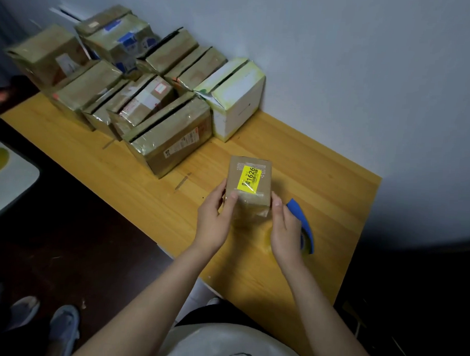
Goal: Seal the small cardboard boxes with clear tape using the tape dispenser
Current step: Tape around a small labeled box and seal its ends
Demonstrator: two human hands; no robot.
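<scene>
Box in play: the small box (pixel 250 194) is lifted just above the table (pixel 322 187), near the front edge, tilted so its top faces the camera.
Left hand: the left hand (pixel 213 217) grips it, thumb flat on the near face and fingers round the left side.
Right hand: the right hand (pixel 285 228) has its thumb against the box's right edge. The other fingers are hidden, so I cannot tell whether they hold anything.
Dispenser: the blue tape dispenser (pixel 304 224) shows just behind that hand, low by the table. Held or only lying there, I cannot say.
Look of the box: plain brown card, a yellow label (pixel 249 178) with black digits on top, and a glossy film over the near face and its corners. That reads as tape already on.
Done so far: judging by the shine, this one looks close to sealed, with the hands seemingly smoothing or checking it.
Still to do: the pile of boxes (pixel 119 92) at the back by the wall glints with tape, yet several show a dark slit along the top seam, as does the white box (pixel 237 102). Those may still need closing.
</scene>
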